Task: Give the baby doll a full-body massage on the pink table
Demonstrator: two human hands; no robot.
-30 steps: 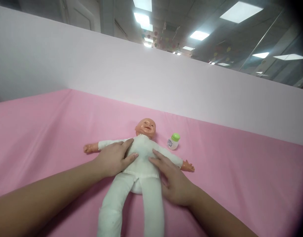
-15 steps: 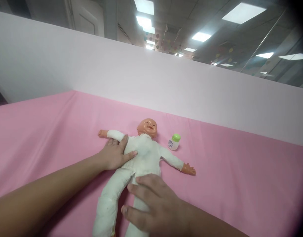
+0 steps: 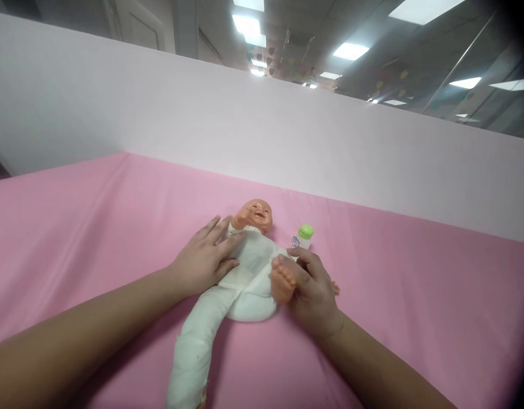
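A baby doll [image 3: 256,255] with a white cloth body and a plastic head lies on its back on a pink sheet [image 3: 415,272]. My left hand [image 3: 204,255] rests against the doll's side and upper arm, its fingers spread over the cloth. The doll's hand on that side is raised beside its face. My right hand [image 3: 315,289] grips the doll's other leg near the bare foot [image 3: 283,281]; this leg is folded up toward the belly. The doll's remaining leg [image 3: 198,346] stretches straight down toward me. Most of its arm behind my right hand is hidden.
A small bottle with a green cap [image 3: 304,234] stands on the sheet just beyond my right hand. Behind the doll rises a white panel [image 3: 262,130]. Glass and ceiling lights show above it.
My right hand has moved up and taken hold of the doll's leg, folding it toward the belly. The doll's arm by my left hand has gone from stretched out to raised by its face.
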